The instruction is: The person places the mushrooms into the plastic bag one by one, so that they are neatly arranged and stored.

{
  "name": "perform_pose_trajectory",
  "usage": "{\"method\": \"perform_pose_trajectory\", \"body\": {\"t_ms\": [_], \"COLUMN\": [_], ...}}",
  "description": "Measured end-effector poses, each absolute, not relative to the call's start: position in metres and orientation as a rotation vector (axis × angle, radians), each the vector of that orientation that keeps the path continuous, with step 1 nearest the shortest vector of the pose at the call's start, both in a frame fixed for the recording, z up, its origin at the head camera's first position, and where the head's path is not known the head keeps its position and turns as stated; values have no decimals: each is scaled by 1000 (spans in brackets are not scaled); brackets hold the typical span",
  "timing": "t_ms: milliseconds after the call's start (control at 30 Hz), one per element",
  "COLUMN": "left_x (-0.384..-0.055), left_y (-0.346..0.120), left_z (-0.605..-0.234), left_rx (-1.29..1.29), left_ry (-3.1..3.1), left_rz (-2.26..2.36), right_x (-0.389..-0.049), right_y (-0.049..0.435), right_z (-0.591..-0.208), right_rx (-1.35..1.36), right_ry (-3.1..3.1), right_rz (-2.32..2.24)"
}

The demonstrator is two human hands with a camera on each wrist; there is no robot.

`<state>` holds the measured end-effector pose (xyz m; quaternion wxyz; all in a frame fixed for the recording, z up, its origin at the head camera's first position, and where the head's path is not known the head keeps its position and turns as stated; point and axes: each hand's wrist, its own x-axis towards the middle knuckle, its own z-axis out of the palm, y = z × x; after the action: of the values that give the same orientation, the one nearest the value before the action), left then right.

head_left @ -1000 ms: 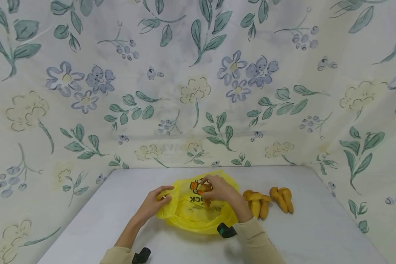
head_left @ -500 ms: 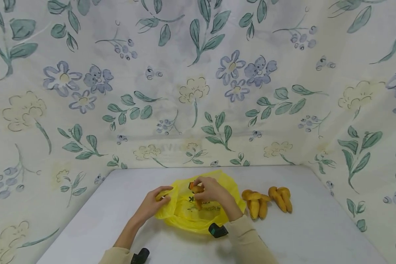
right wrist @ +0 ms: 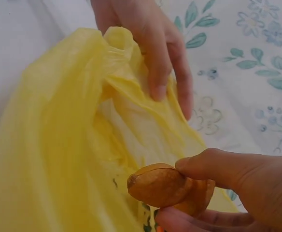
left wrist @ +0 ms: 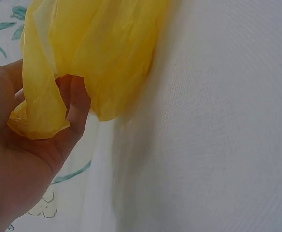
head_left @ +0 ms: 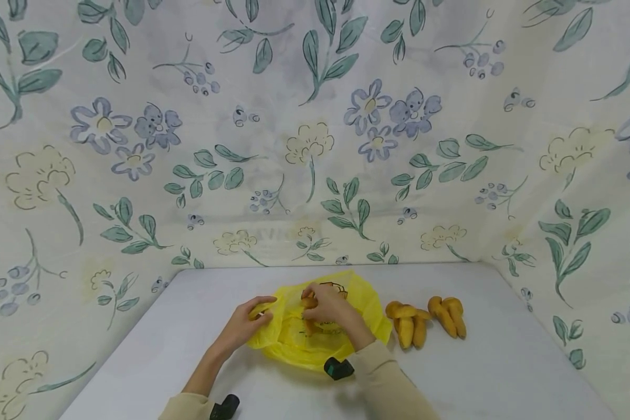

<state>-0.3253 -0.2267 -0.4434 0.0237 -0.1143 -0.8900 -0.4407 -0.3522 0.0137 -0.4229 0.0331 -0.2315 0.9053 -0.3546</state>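
Note:
A yellow plastic bag (head_left: 299,350) with dark print lies on the table, its mouth facing left. My left hand (head_left: 247,322) grips the bag's left edge, with the plastic bunched between thumb and fingers in the left wrist view. My right hand (head_left: 331,306) is over the bag and pinches a brown-yellow mushroom (right wrist: 160,186) between thumb and fingers. In the right wrist view the mushroom is close in front of the bag's open mouth. Part of the mushroom is hidden behind the fingers.
Right of the bag lie a cluster of mushrooms (head_left: 406,326) and, a little farther right, another small cluster (head_left: 448,318). All are on a white table (head_left: 504,361). A flowered cloth (head_left: 315,175) hangs behind and at both sides.
My right hand has moved left over the bag with the mushroom, towards the left hand. The left hand keeps its grip on the bag's edge, and the mushrooms on the table lie unmoved.

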Motion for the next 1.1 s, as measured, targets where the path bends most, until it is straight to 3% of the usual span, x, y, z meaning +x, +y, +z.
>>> {"method": "perform_pose_trajectory", "body": {"t_ms": [1100], "left_x": [-328], "left_y": [-229], "left_z": [-446], "left_rx": [-399], "left_ry": [-2739], "left_rz": [-1338], "right_x": [-352], "right_y": [-11], "right_z": [-438], "right_rx": [-634], "right_ry": [2812], "right_rz": [-1095]}}
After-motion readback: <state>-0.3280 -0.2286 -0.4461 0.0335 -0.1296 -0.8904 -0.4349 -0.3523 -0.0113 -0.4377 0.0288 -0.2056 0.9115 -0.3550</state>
